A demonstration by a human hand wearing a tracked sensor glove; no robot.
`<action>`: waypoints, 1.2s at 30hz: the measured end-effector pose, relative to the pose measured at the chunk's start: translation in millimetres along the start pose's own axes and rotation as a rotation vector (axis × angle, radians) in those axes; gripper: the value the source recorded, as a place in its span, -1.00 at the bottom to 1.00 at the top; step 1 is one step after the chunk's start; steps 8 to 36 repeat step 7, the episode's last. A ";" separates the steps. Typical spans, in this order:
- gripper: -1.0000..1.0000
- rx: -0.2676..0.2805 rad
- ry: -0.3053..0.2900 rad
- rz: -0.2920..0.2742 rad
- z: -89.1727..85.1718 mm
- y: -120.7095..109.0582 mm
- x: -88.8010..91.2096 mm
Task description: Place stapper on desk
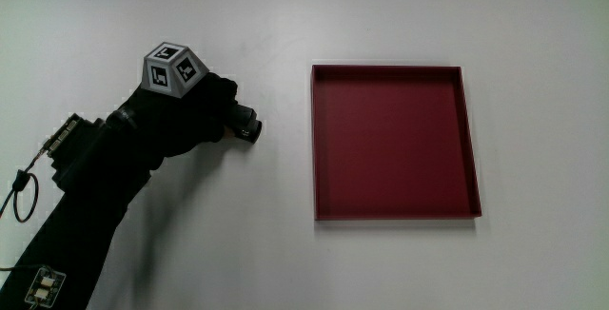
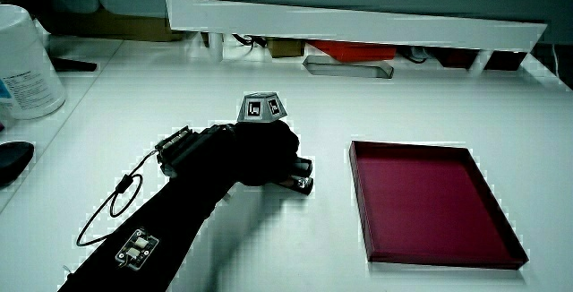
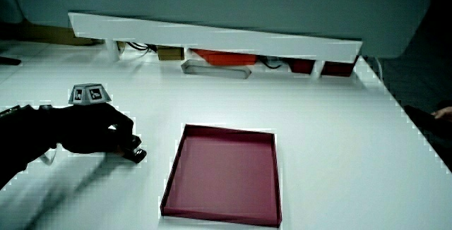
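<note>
We see the hand (image 1: 190,110) gripping the stapler (image 1: 245,125) low on the bare bench (image 1: 285,262) beside the red tray (image 1: 471,158), apparently to set it down there.

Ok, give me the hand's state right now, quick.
Hand: closed around the black stapler, which sits low on the white table beside the red tray.

Bright, even light from overhead as we see it, white table (image 1: 285,262) nearly washed out, only faint soft shadows beside the red tray (image 1: 390,139), the black-gloved hand (image 1: 190,115) perhaps too dark for detail, forearm slightly blurred in a side view.
</note>
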 end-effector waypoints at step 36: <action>-0.60 0.005 0.018 0.012 -5.8 -5.3 -4.6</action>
